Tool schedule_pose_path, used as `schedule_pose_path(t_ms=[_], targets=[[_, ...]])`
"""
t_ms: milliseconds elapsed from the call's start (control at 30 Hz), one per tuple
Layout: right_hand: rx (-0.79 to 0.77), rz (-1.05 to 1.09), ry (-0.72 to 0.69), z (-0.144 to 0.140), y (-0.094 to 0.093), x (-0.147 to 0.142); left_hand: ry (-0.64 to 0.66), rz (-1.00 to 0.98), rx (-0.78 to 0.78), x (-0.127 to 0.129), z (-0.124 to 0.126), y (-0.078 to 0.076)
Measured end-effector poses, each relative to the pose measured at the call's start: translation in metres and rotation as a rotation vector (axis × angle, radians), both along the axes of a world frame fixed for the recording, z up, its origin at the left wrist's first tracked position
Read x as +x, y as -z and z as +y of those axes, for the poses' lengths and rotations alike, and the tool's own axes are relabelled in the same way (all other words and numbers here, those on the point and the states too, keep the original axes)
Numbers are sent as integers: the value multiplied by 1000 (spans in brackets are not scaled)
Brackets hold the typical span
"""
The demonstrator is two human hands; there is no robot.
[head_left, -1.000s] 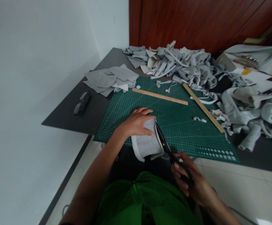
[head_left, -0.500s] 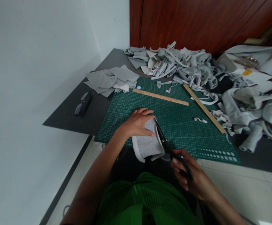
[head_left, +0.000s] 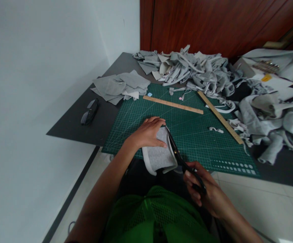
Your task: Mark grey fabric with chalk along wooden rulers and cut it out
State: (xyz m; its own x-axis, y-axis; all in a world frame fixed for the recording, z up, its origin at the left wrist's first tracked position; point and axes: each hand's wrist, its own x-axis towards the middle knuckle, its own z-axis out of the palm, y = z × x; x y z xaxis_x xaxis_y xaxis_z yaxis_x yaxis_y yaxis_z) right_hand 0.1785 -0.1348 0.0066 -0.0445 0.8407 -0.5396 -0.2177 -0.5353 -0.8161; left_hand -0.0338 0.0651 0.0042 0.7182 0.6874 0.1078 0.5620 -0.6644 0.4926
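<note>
My left hand (head_left: 147,133) presses a folded grey fabric piece (head_left: 158,155) flat at the near edge of the green cutting mat (head_left: 194,135). The fabric hangs partly over the table's front edge. My right hand (head_left: 203,190) grips black scissors (head_left: 180,157) by the handles. Their blades run along the fabric's right edge, tips near my left fingertips.
Two wooden rulers (head_left: 173,104) (head_left: 219,116) lie on the mat. A stack of cut grey squares (head_left: 121,87) sits at the left, dark glasses (head_left: 89,111) beside it. Heaps of grey scraps (head_left: 194,69) (head_left: 270,114) cover the back and right of the dark table (head_left: 70,125).
My right hand with the scissors has moved slightly forward along the fabric's right edge. The left hand stays put on the fabric.
</note>
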Motion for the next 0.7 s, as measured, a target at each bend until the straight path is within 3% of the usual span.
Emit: schedule_pose_path(t_ms=[700], targets=[[5,7,20,-3,-1,-3,14,129,-37,1,-1,-8]])
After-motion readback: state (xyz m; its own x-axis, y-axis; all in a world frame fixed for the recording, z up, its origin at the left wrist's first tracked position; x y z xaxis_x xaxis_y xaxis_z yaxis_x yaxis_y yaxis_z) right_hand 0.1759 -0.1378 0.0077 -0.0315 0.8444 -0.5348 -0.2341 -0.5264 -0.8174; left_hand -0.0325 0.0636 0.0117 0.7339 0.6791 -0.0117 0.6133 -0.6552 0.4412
